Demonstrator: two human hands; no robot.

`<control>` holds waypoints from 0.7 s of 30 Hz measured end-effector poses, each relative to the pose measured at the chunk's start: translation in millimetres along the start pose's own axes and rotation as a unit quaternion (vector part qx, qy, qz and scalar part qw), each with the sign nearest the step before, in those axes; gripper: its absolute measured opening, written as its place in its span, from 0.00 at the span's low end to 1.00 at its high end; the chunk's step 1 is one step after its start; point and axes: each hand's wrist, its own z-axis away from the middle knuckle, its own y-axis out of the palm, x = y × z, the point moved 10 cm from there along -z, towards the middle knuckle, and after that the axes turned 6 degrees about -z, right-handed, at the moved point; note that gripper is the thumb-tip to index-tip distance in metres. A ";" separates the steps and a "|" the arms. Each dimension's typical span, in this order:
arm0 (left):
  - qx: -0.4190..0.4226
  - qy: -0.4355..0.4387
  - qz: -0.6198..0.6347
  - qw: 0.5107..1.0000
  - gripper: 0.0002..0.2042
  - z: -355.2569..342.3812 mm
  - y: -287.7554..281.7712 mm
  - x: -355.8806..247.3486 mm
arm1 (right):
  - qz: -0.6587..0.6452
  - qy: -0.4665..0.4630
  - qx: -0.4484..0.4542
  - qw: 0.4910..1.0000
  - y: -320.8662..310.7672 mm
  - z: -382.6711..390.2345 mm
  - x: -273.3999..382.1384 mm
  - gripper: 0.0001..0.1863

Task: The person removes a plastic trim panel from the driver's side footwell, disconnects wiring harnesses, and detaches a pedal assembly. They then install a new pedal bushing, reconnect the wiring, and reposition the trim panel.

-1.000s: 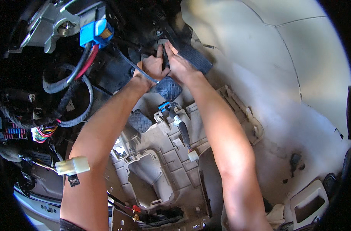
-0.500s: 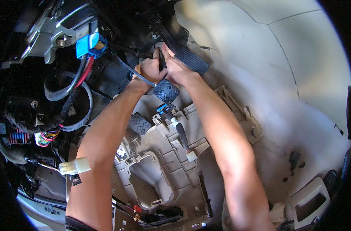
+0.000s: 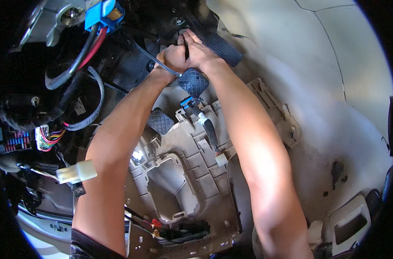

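Note:
Deep in a car footwell, both hands are together beside the ribbed accelerator pedal [image 3: 222, 48]. My left hand [image 3: 173, 57] is closed, its knuckles up and its fingertips hidden. Against it lies my right hand [image 3: 199, 54], fingers pressed together and reaching forward over a small grey part [image 3: 184, 31]. What the fingers grip between them is hidden. Just below the wrists sits a square black brake pedal [image 3: 193, 83]. A thin grey cable [image 3: 155, 59] crosses in front of my left hand. Lower left, a second black pedal [image 3: 161, 121] shows beside my left forearm.
A blue connector [image 3: 103, 16] with thick black and red cables hangs upper left. By my left forearm is a white plug [image 3: 77, 172], near a fuse box [image 3: 16, 140]. A loose harness [image 3: 210, 133] lies between my arms on the beige floor tray [image 3: 195, 199]. Pale carpet [image 3: 291, 56] rises at right.
The view has shifted, so the hands and pedals sit higher in the picture. My left index finger, stretched forward before, is now more bent, and the hands are closer together.

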 end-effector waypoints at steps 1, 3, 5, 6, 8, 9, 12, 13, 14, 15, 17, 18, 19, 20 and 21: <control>-0.006 0.004 -0.018 1.000 0.44 -0.3 -3.5 -0.1 | -0.020 -0.016 -0.015 1.000 -2.8 -2.5 5.8 0.62; 0.015 0.005 -0.004 1.000 0.41 0.0 -3.9 -4.1 | -0.002 0.032 -0.003 0.999 1.1 -0.6 -2.2 0.60; 0.029 -0.017 -0.022 0.999 0.40 1.2 -8.1 -3.3 | 0.008 0.050 -0.007 0.999 3.9 4.8 -5.9 0.60; 0.049 -0.027 -0.024 0.998 0.39 0.4 -5.0 -5.8 | 0.007 0.053 -0.029 0.998 -1.0 8.4 -10.6 0.60; 0.045 -0.045 -0.025 0.998 0.39 3.3 -10.3 -4.1 | 0.108 0.033 -0.081 0.990 -6.4 15.9 -8.5 0.54; 0.049 -0.057 -0.021 0.997 0.40 4.6 -10.2 -2.7 | 0.143 0.018 -0.101 0.984 -10.2 17.9 -6.9 0.52; 0.060 -0.071 -0.024 0.995 0.41 6.3 -8.8 -0.5 | 0.104 0.049 -0.055 0.992 -3.6 17.9 -14.9 0.46; 0.073 -0.076 -0.026 0.994 0.41 4.8 -6.2 -0.7 | 0.092 0.059 -0.040 0.993 -3.9 16.1 -16.0 0.46; 0.084 -0.077 -0.027 0.993 0.42 6.2 -4.2 -2.2 | 0.077 0.059 -0.030 0.995 -2.3 19.0 -15.0 0.46; 0.103 -0.090 -0.004 0.991 0.44 6.6 -1.4 -1.9 | 0.036 0.079 -0.039 0.995 -6.9 18.2 -15.5 0.45; 0.104 -0.087 -0.027 0.990 0.43 13.7 -8.6 -3.2 | 0.095 0.057 -0.061 0.992 -16.2 20.9 -5.8 0.43; 0.119 -0.082 -0.033 0.989 0.44 21.7 -9.6 -5.3 | 0.118 0.064 -0.066 0.989 -19.0 23.9 -6.3 0.41; 0.120 -0.070 0.028 0.990 0.42 30.5 -15.0 -6.5 | 0.128 0.070 -0.051 0.988 -16.5 26.2 -7.4 0.39; 0.142 -0.063 0.034 0.987 0.41 41.9 -15.9 -6.7 | 0.138 0.060 -0.064 0.987 -18.5 28.7 -5.9 0.38; 0.177 -0.064 0.037 0.981 0.41 53.1 -15.5 -1.3 | 0.149 0.046 -0.078 0.985 -19.8 30.0 -3.2 0.38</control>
